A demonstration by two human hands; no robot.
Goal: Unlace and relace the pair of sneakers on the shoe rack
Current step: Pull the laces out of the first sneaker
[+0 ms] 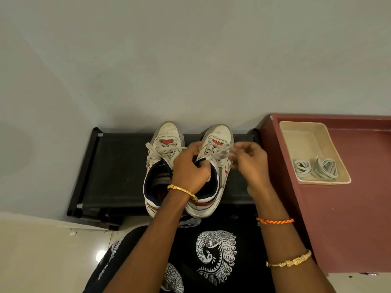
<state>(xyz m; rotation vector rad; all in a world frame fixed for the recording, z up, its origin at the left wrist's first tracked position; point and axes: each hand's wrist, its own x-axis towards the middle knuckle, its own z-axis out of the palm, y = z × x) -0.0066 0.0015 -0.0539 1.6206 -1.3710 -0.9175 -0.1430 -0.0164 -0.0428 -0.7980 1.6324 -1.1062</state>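
Two white sneakers with red and navy trim stand side by side on a black shoe rack (118, 166), toes towards the wall. The left sneaker (163, 157) is laced, its lace ends lying loose. My left hand (190, 168) grips the tongue and collar of the right sneaker (218, 140). My right hand (249, 161) sits at that shoe's right side and pinches its grey lace (222, 153) near the upper eyelets.
A maroon cabinet (349, 208) stands right of the rack. On it rests a beige tray (304, 132) holding two coiled grey laces (317, 169). A pale wall lies behind, and cream floor tiles (42, 250) spread at the lower left. My black patterned clothing fills the bottom centre.
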